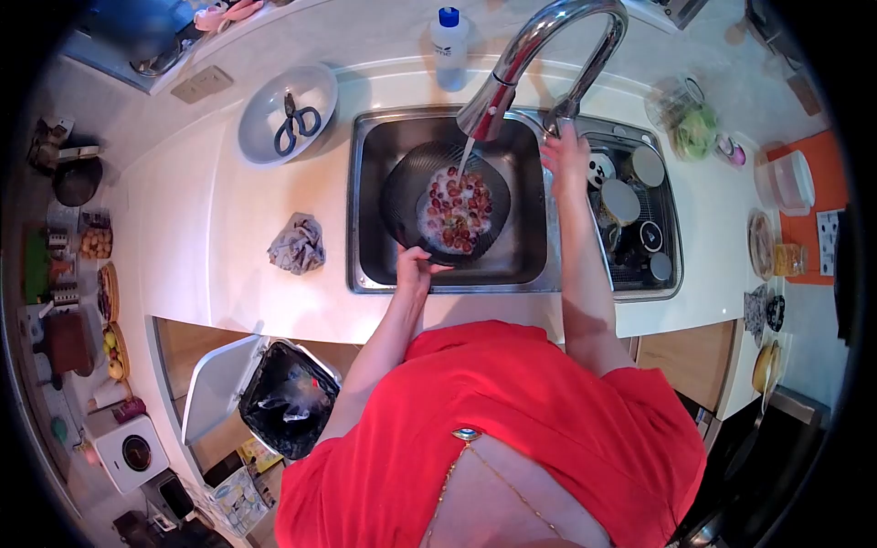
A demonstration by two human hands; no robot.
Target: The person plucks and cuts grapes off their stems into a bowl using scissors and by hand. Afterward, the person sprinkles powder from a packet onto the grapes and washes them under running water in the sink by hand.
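Note:
A dark ribbed bowl (399, 196) sits in the left sink basin (534, 247), holding small round red fruits (457, 215) that look like grapes, in whitish foamy water. My left hand (416, 268) grips the bowl's near rim, thumb on top. Water runs from the chrome faucet (548, 23) into the bowl. My right hand (568, 157) is raised at the faucet's base, fingers closed around the faucet handle (564, 111), which they partly hide.
Right of the basin, a drying rack (671, 247) holds several cups. A white bowl with scissors (297, 128) and a crumpled cloth (297, 245) lie on the left counter. A bottle (449, 55) stands behind the sink. Below left, a trash bin (288, 397) has its lid up.

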